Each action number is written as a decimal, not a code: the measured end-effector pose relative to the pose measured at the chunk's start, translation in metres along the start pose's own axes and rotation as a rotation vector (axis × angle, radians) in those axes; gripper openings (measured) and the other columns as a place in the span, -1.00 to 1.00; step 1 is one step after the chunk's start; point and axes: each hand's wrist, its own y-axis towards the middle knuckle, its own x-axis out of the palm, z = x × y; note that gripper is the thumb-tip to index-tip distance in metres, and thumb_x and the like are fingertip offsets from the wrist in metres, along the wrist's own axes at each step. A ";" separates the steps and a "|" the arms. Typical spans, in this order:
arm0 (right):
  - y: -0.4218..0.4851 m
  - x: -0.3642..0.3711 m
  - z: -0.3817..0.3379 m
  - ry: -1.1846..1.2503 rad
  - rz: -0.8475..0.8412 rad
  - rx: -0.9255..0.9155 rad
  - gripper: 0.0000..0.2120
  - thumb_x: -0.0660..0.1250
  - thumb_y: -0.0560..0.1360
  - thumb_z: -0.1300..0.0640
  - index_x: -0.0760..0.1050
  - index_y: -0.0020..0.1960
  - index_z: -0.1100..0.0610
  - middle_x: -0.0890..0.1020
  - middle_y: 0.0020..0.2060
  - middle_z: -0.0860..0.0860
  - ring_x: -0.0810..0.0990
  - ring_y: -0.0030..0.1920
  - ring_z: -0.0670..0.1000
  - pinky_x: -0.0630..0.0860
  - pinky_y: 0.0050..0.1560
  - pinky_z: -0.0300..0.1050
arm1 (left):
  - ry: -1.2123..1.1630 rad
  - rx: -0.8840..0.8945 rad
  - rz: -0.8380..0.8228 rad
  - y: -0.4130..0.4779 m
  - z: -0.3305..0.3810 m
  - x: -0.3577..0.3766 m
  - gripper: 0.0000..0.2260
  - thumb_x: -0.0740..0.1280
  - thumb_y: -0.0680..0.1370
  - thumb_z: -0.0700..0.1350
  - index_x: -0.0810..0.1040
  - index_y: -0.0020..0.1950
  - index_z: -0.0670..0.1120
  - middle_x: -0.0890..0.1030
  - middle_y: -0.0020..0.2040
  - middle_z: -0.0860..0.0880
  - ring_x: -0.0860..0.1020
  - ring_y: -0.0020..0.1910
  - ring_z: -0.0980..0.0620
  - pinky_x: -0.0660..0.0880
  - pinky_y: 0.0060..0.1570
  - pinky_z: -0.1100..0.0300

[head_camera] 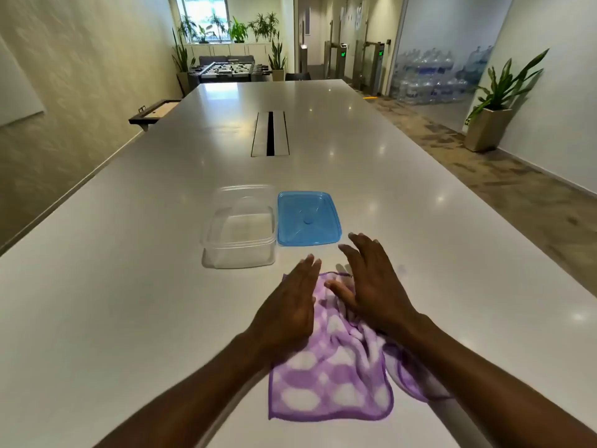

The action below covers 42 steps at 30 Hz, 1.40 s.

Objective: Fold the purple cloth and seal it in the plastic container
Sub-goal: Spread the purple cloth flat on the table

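Purple cloth point(332, 379) rumpled under both hands: left hand point(290, 305), right hand point(371, 286) flat, fingers spread.

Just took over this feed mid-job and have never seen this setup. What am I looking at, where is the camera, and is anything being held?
There is no machine: a person works with bare hands, filmed by one head-worn camera looking forward and down. The left hand and right hand hover open over a crumpled purple cloth on a long white table. Neither hand grips anything. Beyond the cloth stand an empty clear plastic container and, beside it to the right, its blue lid, lying off.
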 end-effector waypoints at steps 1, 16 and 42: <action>-0.003 0.001 0.001 0.021 0.042 -0.014 -0.49 0.25 0.53 -0.15 0.41 0.31 0.19 0.43 0.33 0.21 0.37 0.35 0.19 0.31 0.38 0.14 | -0.017 -0.026 -0.030 -0.004 0.001 0.004 -0.46 0.09 0.61 -0.05 -0.08 0.53 -0.03 -0.09 0.51 0.10 -0.04 0.53 0.12 -0.07 0.49 0.25; -0.025 0.014 0.022 0.064 -0.239 0.039 -0.54 0.02 0.59 -0.16 0.35 0.38 0.03 0.52 0.29 0.02 0.47 0.22 -0.02 0.33 0.11 -0.21 | 0.226 -0.178 -0.361 -0.020 -0.013 0.020 -0.06 -0.21 0.31 0.57 -0.23 0.52 0.02 -0.20 0.57 -0.02 -0.22 0.52 0.07 -0.26 0.40 0.16; -0.048 0.003 0.024 0.003 -0.328 -0.014 -0.61 0.11 0.61 -0.01 0.39 0.37 0.11 0.43 0.38 0.08 0.38 0.34 0.02 0.31 0.32 -0.13 | 0.210 -0.235 -0.262 -0.039 0.003 0.024 -0.32 -0.11 0.50 0.36 -0.13 0.53 0.07 -0.15 0.57 0.05 -0.23 0.47 0.17 -0.24 0.40 0.22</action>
